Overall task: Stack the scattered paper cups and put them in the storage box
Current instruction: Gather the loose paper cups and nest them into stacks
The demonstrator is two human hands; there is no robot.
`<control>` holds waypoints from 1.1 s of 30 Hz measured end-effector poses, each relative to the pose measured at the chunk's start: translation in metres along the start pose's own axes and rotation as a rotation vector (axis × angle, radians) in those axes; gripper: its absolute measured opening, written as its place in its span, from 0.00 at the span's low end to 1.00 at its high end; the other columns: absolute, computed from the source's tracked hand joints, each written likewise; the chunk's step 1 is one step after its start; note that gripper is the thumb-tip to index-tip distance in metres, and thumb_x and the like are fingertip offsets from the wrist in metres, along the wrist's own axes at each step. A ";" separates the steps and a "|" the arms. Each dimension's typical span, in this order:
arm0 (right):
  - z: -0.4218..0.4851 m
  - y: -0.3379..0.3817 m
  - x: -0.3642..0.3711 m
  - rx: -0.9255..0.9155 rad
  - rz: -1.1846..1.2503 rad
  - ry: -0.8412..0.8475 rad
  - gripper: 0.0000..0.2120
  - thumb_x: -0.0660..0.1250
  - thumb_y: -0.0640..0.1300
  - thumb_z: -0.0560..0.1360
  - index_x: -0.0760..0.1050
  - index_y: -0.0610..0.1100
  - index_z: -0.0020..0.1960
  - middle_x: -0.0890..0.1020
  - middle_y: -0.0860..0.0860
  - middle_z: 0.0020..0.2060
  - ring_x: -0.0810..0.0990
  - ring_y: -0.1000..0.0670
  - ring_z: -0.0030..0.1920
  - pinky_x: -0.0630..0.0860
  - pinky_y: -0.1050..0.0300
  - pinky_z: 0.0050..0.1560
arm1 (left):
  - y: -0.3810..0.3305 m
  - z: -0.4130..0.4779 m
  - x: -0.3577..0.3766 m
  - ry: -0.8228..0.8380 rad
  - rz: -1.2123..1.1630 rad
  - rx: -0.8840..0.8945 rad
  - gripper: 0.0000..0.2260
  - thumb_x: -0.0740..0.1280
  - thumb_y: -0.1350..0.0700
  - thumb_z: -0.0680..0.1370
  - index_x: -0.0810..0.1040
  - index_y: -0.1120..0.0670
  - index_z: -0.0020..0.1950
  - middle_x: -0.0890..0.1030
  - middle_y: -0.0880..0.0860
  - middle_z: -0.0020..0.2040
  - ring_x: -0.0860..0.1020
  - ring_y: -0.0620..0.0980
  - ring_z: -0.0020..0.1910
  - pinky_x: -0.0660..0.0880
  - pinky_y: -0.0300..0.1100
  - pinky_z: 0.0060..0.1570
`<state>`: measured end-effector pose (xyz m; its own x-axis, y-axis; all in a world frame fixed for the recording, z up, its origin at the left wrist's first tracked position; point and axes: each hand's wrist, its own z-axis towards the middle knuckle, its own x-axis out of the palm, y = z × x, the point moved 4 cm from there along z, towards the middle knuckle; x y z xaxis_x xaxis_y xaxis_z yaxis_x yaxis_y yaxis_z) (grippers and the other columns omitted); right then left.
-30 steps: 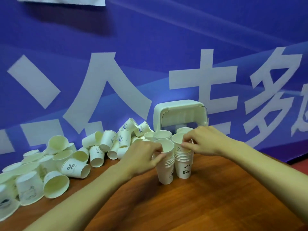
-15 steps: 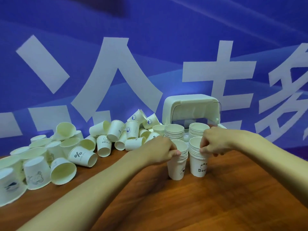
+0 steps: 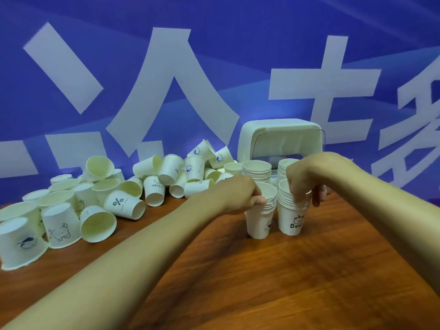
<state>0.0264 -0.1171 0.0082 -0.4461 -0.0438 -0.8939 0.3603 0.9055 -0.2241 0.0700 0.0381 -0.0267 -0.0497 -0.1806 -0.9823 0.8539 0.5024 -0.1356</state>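
Two short stacks of white paper cups stand side by side on the wooden table. My left hand [image 3: 240, 194] pinches the rim of the left stack [image 3: 259, 220]. My right hand [image 3: 303, 177] grips the top rims of the right stack [image 3: 291, 217], which bears a "Bear" print. Behind them sits the white storage box [image 3: 281, 136] with its lid raised; two more cup stacks [image 3: 257, 170] stand in it. A heap of scattered paper cups [image 3: 123, 194] lies on its left.
A blue banner with large white characters [image 3: 171, 91] hangs close behind the table. Bare wooden tabletop [image 3: 262, 282] spreads in front of the stacks and to the right.
The view has shifted a little, so the cups and box sit further right. My right hand has slid lower over the right stack's rims. My left hand keeps its pinch.
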 end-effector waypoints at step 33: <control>0.036 0.330 -0.097 -0.719 -0.073 -0.674 0.18 0.62 0.54 0.77 0.73 0.53 0.66 0.80 0.52 0.60 0.79 0.46 0.56 0.70 0.51 0.46 | 0.298 -0.226 -0.095 -0.230 0.549 -0.634 0.18 0.63 0.51 0.79 0.69 0.46 0.69 0.74 0.46 0.62 0.77 0.50 0.55 0.73 0.45 0.39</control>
<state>0.2178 0.1709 0.0074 0.1932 -0.1389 -0.9713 -0.3326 0.9220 -0.1980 0.2122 0.3958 -0.0029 0.4491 0.0931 -0.8886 0.2738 0.9324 0.2361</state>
